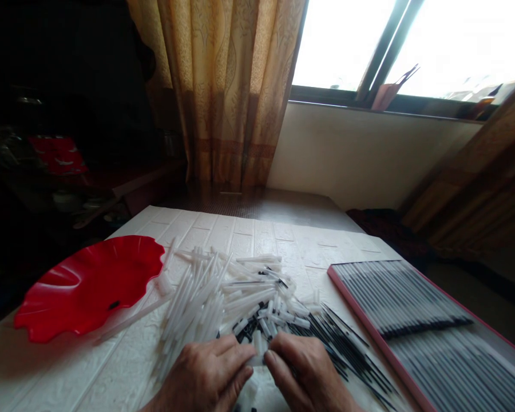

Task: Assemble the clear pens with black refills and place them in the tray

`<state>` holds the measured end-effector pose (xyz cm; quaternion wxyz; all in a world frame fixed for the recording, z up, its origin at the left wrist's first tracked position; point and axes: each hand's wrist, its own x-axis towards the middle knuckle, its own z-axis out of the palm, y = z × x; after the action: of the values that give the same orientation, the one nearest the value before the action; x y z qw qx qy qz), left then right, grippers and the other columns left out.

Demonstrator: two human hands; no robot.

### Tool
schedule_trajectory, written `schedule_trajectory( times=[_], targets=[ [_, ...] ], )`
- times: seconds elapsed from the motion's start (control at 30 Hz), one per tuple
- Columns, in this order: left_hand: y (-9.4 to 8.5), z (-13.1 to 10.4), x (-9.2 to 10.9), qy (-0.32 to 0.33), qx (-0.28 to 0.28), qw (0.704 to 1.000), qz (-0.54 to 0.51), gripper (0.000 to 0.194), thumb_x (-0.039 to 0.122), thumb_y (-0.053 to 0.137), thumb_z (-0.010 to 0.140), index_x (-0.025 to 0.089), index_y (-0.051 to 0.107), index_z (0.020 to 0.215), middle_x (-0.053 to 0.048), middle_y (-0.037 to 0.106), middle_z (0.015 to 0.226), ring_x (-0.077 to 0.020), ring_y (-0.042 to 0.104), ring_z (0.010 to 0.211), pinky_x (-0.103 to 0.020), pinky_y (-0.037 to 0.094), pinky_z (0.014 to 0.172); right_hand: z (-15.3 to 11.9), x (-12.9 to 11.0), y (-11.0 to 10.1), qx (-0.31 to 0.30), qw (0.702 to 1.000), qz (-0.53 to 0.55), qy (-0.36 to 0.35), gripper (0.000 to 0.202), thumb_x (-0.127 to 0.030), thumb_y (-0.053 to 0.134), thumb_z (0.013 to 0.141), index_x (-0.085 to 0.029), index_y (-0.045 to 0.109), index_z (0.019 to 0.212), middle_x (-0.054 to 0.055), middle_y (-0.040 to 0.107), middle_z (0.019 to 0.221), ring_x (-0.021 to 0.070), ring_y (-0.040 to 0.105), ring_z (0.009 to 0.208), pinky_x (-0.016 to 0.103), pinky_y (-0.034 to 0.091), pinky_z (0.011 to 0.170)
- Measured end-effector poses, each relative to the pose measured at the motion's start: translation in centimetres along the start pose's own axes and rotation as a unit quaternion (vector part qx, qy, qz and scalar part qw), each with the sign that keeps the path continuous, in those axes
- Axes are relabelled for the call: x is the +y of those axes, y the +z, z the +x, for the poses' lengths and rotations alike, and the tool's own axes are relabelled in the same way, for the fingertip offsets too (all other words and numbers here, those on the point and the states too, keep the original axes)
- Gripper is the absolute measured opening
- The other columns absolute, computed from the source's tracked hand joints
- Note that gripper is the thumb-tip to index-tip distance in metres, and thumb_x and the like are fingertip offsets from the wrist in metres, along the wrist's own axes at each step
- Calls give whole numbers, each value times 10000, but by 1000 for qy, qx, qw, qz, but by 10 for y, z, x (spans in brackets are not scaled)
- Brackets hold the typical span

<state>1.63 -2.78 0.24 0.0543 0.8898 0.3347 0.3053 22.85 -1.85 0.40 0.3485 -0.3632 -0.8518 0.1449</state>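
My left hand [208, 369] and my right hand [309, 366] are close together at the near edge of the pile, fingers bent and pressed together. Between the fingertips is a small whitish piece, too blurred and covered to name. Just beyond them lie short translucent white caps [278, 312] mixed with small black parts [252, 323]. Long translucent tubes [195, 297], like pen barrels, are heaped ahead of my left hand. Beside my right hand, thin black rods [347, 343], like pen refills, spread toward the right.
A red wavy-rimmed dish [90, 280] with a small black piece inside stands on the left. On the right, a pink-edged tray [356, 309] holds rows of pen-like sticks. All sit on a white brick-patterned table cover [292, 234]. Behind are a curtain [227, 86] and a window.
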Motion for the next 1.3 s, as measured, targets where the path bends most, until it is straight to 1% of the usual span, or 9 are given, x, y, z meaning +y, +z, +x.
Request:
schedule_trajectory(
  times=[0.1,0.37,0.6,0.77,0.93,1.03,1.13,1.23,1.3],
  targets=[
    [6,-4,-2,12,8,1000,8,350,304,283,1085,211,619,1060,-26,695,725,-171,713,584,-218,515,513,0,1,2,-9,1000,-9,-5,378,-193,402,969,-242,346,598,-76,405,468,81,393,391,228,275,429],
    [12,-10,-10,-11,14,999,-37,265,268,349,1062,230,604,1126,-29,697,803,-177,716,662,-220,532,578,-1,0,-6,-22,998,50,20,112,-216,476,951,-203,579,909,-29,630,652,100,558,523,178,399,525],
    [12,-9,-11,-12,12,999,-30,274,281,352,1064,232,619,1102,-26,692,786,-176,710,640,-225,528,559,-1,1,-2,-22,999,22,13,238,-248,441,981,-209,534,766,-18,600,591,107,561,494,198,374,500],
    [2,-3,-5,7,24,1000,-14,268,280,377,1065,218,635,1107,-31,702,789,-165,691,633,-211,508,529,0,-4,-1,-81,985,106,112,366,-340,369,997,-232,400,649,-34,495,532,102,486,466,206,339,473],
    [-6,-1,-5,4,94,995,43,217,242,504,1010,256,657,1163,-45,729,952,-196,707,834,-274,554,752,0,-4,1,-86,959,192,191,449,-467,361,1006,-227,415,631,-42,454,515,105,447,470,211,334,475],
    [-7,-5,-9,-40,158,985,58,296,247,596,955,265,635,1248,-73,712,1090,-233,683,1009,-334,531,912,-2,2,-1,29,952,205,226,490,-528,384,1010,-224,445,630,-44,453,527,112,442,483,217,353,488],
    [-9,-5,-10,-96,192,976,-16,216,231,614,945,280,661,1150,-36,734,1009,-195,704,932,-275,546,875,-3,7,-7,131,923,225,283,484,-551,412,1009,-224,481,659,-41,468,564,121,453,497,220,379,488],
    [-10,-1,-8,-186,147,955,-177,155,328,587,977,279,704,1066,-13,774,904,-171,740,817,-211,575,728,-3,5,-6,139,929,217,265,448,-516,418,1020,-217,518,701,-32,508,599,123,485,518,216,394,499],
    [-9,2,-8,-277,99,910,-291,327,514,578,961,245,733,1063,-32,785,841,-179,739,736,-221,580,646,-3,3,0,105,961,169,191,424,-459,407,1033,-213,538,713,-26,534,602,120,505,523,215,387,509]
  ],
)
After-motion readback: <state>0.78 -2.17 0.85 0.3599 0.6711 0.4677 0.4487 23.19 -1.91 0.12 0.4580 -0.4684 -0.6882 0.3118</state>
